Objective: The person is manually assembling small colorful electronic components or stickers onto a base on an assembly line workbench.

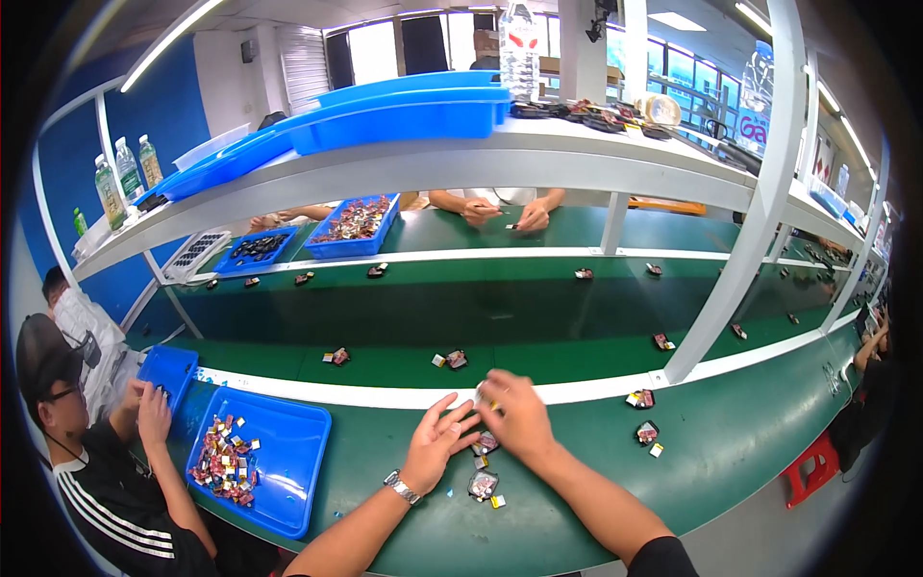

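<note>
My left hand (440, 447), with a metal-band watch (402, 488) at its wrist, is held over the green bench with its fingers spread and nothing in its palm. Close beside it, my right hand (519, 415) has its fingers curled together. A small whitish bit shows at those fingertips, too blurred to name. Under the hands lies a small electronic assembly (485, 443), partly hidden by the fingers. Nearer to me rests another black-rimmed assembly (483, 486) with a reddish board and a yellow-white piece (498, 501) beside it.
At left a blue tray (312, 462) holds a pile of small parts (226, 462); a seated person (106, 490) works past it. More assemblies (456, 359) lie along the green strip behind a white rail (385, 395). A metal post (740, 212) and overhead shelf (538, 159) stand ahead.
</note>
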{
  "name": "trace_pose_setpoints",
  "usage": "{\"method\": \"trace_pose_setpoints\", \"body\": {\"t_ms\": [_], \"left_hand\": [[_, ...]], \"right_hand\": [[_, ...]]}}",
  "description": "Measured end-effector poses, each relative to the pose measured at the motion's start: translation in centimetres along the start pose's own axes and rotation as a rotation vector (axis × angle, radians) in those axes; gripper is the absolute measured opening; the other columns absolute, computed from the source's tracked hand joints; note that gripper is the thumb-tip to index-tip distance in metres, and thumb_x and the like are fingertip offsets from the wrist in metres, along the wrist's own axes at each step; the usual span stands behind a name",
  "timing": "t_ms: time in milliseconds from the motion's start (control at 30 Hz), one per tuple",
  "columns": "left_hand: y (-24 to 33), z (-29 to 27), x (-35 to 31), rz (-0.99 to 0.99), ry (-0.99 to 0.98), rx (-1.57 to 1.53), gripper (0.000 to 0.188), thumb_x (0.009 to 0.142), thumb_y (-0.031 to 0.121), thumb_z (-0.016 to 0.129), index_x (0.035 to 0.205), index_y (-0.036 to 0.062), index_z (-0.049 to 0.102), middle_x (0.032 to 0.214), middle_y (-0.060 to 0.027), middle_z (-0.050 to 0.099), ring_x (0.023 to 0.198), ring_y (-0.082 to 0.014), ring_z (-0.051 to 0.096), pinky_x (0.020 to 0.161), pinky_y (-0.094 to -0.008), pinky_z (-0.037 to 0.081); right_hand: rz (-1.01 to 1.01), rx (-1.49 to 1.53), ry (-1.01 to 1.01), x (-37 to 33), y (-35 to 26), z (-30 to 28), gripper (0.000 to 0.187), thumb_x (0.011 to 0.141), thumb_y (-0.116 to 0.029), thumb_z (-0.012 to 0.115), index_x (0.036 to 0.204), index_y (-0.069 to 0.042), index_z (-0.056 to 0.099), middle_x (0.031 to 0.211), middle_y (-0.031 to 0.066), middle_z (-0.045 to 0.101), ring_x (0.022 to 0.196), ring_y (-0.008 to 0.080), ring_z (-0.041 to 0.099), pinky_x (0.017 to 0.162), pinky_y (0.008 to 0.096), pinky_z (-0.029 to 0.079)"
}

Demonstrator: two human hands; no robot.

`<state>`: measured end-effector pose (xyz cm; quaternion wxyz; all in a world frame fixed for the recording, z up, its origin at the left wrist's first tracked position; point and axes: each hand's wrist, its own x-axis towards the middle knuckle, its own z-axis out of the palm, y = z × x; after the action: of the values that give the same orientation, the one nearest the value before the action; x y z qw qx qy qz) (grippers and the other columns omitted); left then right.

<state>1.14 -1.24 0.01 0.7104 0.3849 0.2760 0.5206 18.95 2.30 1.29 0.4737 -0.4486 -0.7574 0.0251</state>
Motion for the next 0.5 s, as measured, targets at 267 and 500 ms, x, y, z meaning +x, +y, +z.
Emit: {"method": "trace_pose_setpoints", "body": {"t_ms": [267,500], "left_hand": [[-0.2,-0.5,0.5,0.197,0.032,0.951,0.03,0.092,0.011,0.059,0.12,0.003,0.062,0.115,-0.0129,0.07,0.105,-0.0224,0.066,0.091,-0.0341,0.051],[0.0,-0.4,0.2,0.36,-0.103,1.145,0.028,0.091,0.013,0.061,0.117,0.0058,0.067,0.102,-0.0079,0.073,0.092,-0.0238,0.065,0.084,-0.0351,0.052]], "right_hand": [[0.294,-0.271,0.021,3.3,9.1,3.1,0.044,0.073,-0.014,0.079,0.112,-0.003,0.064,0.112,0.012,0.064,0.104,0.0339,0.058,0.089,0.0421,0.048],[0.277,-0.201,-0.138,3.6,4.3,6.5,0.07,0.072,-0.03,0.083,0.124,0.005,0.051,0.111,0.0213,0.063,0.104,0.0372,0.057,0.092,0.0445,0.046]]}}
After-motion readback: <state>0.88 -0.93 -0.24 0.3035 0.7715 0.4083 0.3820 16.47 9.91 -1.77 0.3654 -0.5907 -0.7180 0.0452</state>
